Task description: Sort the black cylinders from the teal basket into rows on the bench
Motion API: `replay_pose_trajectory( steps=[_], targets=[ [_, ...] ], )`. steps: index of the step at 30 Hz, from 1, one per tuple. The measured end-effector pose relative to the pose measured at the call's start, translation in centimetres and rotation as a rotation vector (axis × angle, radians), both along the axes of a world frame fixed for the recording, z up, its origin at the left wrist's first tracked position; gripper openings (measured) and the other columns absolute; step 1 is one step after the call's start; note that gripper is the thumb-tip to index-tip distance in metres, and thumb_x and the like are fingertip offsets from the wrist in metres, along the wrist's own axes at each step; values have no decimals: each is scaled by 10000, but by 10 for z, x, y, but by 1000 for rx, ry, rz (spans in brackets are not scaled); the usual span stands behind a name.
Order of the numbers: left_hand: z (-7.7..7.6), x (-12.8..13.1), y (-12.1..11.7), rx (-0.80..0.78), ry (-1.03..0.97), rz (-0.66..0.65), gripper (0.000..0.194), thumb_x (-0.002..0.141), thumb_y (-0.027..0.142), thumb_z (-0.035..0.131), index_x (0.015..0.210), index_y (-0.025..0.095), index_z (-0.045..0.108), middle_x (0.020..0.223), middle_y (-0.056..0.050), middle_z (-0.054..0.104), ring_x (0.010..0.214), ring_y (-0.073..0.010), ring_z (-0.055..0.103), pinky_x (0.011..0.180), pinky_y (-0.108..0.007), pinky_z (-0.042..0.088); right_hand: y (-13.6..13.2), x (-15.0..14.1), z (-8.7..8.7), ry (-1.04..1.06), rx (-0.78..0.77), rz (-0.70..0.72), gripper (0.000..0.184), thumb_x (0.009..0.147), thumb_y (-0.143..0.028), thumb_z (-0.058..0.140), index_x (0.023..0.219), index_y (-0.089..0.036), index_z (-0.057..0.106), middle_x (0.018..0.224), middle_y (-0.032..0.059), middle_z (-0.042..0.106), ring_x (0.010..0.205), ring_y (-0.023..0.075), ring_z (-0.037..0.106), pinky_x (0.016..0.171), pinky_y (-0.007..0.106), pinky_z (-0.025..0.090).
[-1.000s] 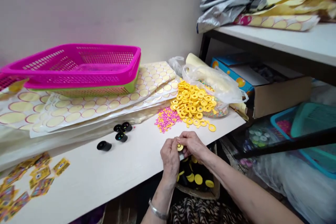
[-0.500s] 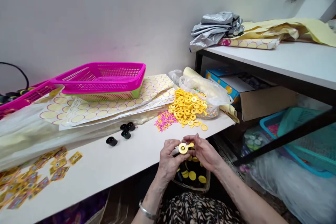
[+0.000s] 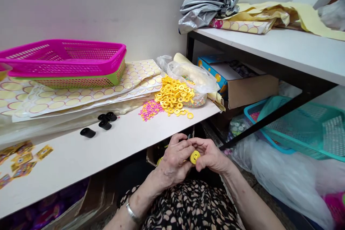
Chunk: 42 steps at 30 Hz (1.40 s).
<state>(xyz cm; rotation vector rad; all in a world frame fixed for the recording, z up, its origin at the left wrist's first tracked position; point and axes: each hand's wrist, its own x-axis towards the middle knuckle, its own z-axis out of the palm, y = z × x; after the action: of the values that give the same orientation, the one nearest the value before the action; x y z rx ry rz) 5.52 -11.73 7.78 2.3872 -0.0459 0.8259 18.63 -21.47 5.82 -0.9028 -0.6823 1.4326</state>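
Observation:
Held together over my lap, just off the table's front edge, are my left hand (image 3: 174, 160) and my right hand (image 3: 212, 155). Between them shows a small round yellow cap (image 3: 194, 157) with a dark spot at its middle. My left fingers curl closed around it, hiding whatever lies behind. The right thumb and fingers pinch it from the other side. On the table beyond lie a heap of yellow rings with tabs (image 3: 175, 95) and a scatter of tiny pink and yellow pieces (image 3: 151, 110). Several short black cylinders (image 3: 88, 132) rest farther left.
Stacked pink and green baskets (image 3: 88, 68) stand on sheets of printed circles (image 3: 140, 75). Small printed packets (image 3: 23, 158) lie at left. A clear plastic bag (image 3: 198, 79) sits behind the rings. At right are a shelf (image 3: 283, 48), an open carton (image 3: 250, 91) and a teal basket (image 3: 304, 129).
My hands have come closer together, and the yellow ring's tab that stuck out between them no longer shows. The held piece is tilted differently. The view has turned right and down.

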Motion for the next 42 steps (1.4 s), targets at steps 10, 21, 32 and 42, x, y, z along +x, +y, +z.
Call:
replay_pose_trajectory(
  steps=[10, 21, 32, 42],
  targets=[
    [-24, 4, -8, 43, 111, -38, 191, 784, 147, 525, 939, 173, 633, 884, -86, 650, 1002, -251, 512, 980, -476, 332, -12, -5, -7, -8, 2, -110, 547, 447, -119, 848, 956, -180, 657, 878, 2, 641, 765, 118, 578, 662, 202, 448],
    [-27, -4, -5, -175, 92, 102, 215, 670, 108, 628, 862, 192, 671, 784, -50, 610, 883, -229, 487, 885, -432, 408, -16, -23, -31, 98, -9, -181, 792, 469, -527, 830, 1152, -213, 582, 1244, 101, 555, 1166, 243, 485, 923, 327, 422],
    [-29, -14, -6, -431, 50, 149, 459, 617, 137, 729, 1060, 202, 627, 1038, -86, 560, 955, -226, 571, 816, -361, 498, -28, -29, -23, -6, 15, -301, 542, 517, -107, 823, 1013, -250, 656, 1078, 22, 659, 1015, 202, 604, 934, 359, 450],
    [-16, -26, -2, -662, 81, 5, 511, 678, 45, 643, 1149, 243, 619, 1093, -91, 585, 972, -218, 578, 793, -326, 519, -28, -34, -11, -463, 67, -313, 647, 568, -148, 824, 1128, -298, 536, 1101, 26, 491, 997, 190, 540, 843, 305, 476]
  ],
)
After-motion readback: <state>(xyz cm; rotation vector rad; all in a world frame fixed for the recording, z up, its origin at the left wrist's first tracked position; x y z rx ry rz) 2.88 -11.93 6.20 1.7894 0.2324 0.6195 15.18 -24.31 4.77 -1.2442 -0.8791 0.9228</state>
